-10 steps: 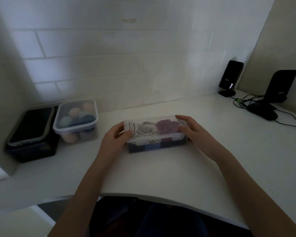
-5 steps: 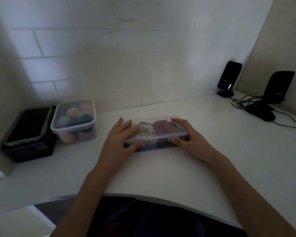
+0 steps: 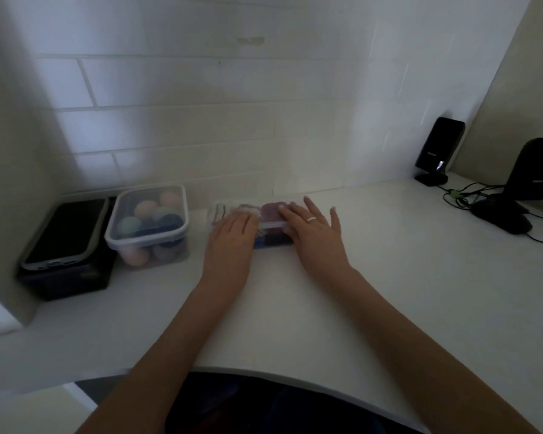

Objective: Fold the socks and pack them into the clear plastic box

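The clear plastic box (image 3: pixel 268 226) stands on the white desk close to the back wall, with its lid on. Through the lid I see a purple sock bundle (image 3: pixel 271 211) and a striped one (image 3: pixel 223 211); a blue sock (image 3: pixel 268 241) shows through the front wall. My left hand (image 3: pixel 232 242) lies flat on the left part of the lid, fingers together. Over the right part lies my right hand (image 3: pixel 314 236), flat with fingers spread and a ring on one finger. Neither hand grips the box.
To the left of the box stands a lidded container of coloured balls (image 3: pixel 149 225), and beside it a phone on a black box (image 3: pixel 65 245). Two black speakers (image 3: pixel 438 150) and a mouse with cables (image 3: pixel 499 216) sit at the right. The desk's curved front edge (image 3: pixel 264 371) is near me.
The box has slid away from me toward the wall. My hands went from holding its ends to lying flat on top of the lid.
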Available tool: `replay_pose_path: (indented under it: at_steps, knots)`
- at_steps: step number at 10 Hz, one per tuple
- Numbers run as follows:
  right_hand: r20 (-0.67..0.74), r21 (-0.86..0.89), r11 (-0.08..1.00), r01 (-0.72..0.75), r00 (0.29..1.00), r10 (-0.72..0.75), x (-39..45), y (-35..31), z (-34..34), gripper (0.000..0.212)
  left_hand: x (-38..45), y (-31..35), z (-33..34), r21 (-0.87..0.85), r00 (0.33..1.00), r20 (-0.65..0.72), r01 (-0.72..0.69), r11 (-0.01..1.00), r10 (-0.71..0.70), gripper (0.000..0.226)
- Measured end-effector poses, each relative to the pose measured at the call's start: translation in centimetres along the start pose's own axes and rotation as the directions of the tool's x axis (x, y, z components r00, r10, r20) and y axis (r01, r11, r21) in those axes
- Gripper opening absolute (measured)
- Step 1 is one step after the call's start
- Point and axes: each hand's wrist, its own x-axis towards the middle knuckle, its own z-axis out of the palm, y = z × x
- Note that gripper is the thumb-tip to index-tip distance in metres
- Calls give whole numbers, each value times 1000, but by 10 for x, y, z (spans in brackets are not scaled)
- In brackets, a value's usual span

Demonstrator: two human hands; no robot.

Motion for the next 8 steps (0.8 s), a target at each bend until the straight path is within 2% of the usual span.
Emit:
replay_pose_path:
  at_steps: [1,2,5,6,7,8]
  knots:
    - [31,-6,1000,9,999,-9,27,-11,17,42,8,-22,19,106,996,53,69,992,-75,52]
    - [54,22,1000,10,998,-12,47,-22,32,42,17,-39,31,173,986,99,117,978,-135,56]
    - [21,13,1000,21,1000,-22,68,-21,56,44,32,-55,47,85,982,84,160,983,-167,63]
    - [131,105,994,4,991,-18,70,-20,46,46,32,-54,45,72,973,106,199,977,-206,61]
    - [316,181,983,28,945,-85,83,-12,21,52,30,-53,37,10,987,49,154,988,-154,59]
    - [250,525,851,-25,960,-126,101,-8,-21,50,29,-44,14,-354,987,67,158,922,-144,69]
